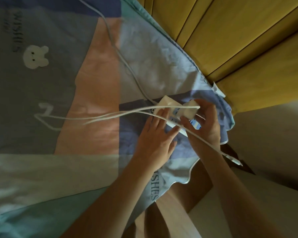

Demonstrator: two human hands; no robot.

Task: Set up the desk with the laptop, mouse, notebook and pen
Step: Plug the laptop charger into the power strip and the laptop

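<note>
A white power strip (170,107) lies on a patchwork quilt (96,79) near the bed's right edge. My left hand (155,140) rests flat on the strip's near side and pins it down. My right hand (206,121) grips a white charger block (190,109) that sits against the strip's sockets. Thin white cables (110,116) run from the block to the left across the quilt, and one (213,148) trails toward the lower right. No laptop, mouse, notebook or pen is in view.
A grey cord (124,60) runs from the power strip up across the quilt to the top edge. A yellow padded headboard (230,40) stands at the upper right. A pale wall (273,140) and wooden bed frame (182,194) lie at the lower right.
</note>
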